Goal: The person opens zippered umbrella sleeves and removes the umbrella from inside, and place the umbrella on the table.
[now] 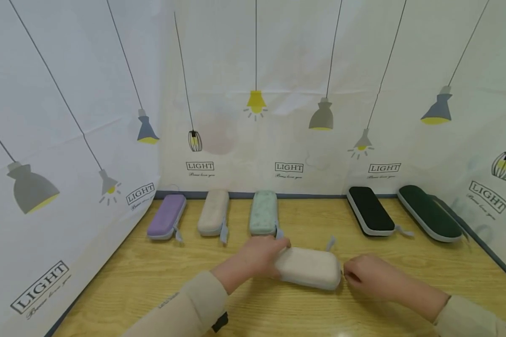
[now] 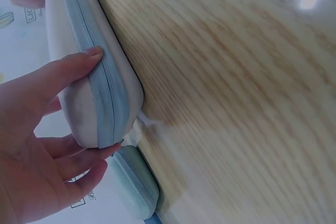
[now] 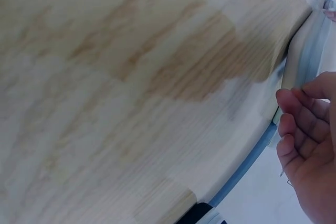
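A cream zippered case (image 1: 309, 267) lies across the front of the wooden table, its pale blue zipper band (image 2: 100, 66) facing me in the left wrist view. My left hand (image 1: 263, 256) grips its left end, thumb over the zipper band and fingers around the far side. At the opposite end, my right hand (image 1: 373, 277) pinches what looks like the zipper pull between thumb and forefinger; the pull is mostly hidden. The zipper looks closed along the visible side. A small ribbon tab (image 1: 331, 243) sticks out behind the case.
Along the back stand a purple case (image 1: 166, 216), another cream case (image 1: 213, 213), a mint case (image 1: 263, 213), a black case (image 1: 371, 210) and a dark green case (image 1: 430, 213). A lamp-printed sheet (image 1: 236, 56) walls the table (image 1: 130, 281) at the back and sides.
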`<state>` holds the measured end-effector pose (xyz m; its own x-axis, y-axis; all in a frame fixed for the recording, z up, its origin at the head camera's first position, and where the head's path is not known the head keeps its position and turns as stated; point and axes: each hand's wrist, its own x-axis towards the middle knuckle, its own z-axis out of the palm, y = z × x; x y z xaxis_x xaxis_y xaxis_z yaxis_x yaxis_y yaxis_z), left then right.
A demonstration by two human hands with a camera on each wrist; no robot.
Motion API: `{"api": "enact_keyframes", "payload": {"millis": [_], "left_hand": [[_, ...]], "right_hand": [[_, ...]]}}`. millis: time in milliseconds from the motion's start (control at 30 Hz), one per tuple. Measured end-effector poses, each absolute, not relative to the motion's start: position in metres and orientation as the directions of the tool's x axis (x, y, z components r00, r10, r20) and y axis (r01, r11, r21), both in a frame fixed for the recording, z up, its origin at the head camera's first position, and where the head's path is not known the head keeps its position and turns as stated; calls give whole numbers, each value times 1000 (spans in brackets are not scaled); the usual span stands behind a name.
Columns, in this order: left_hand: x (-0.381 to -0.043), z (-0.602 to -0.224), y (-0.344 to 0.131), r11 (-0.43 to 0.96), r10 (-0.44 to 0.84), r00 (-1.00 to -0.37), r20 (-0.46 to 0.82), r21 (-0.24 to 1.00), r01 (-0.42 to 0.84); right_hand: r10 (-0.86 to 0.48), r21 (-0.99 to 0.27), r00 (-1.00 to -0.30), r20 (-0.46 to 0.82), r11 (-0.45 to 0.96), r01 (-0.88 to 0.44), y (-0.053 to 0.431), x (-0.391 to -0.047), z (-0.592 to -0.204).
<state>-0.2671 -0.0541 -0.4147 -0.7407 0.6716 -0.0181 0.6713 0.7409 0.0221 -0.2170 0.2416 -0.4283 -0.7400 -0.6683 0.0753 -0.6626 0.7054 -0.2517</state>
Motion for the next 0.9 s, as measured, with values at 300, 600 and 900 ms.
{"api": "enact_keyframes", "payload": {"millis": [300, 600, 900], "left_hand": [[-262, -414, -49, 777, 628, -779, -2, 59, 626], [-264, -416, -39, 813, 581, -814, -30, 71, 578], [-257, -415, -19, 842, 540, -841, -39, -4, 540]], "right_hand": [[-668, -273, -740, 80, 699, -661, 243, -214, -430], [-673, -304, -738, 56, 692, -654, 240, -213, -431], [-670, -259, -731, 129, 689, -677, 225, -214, -433]]}}
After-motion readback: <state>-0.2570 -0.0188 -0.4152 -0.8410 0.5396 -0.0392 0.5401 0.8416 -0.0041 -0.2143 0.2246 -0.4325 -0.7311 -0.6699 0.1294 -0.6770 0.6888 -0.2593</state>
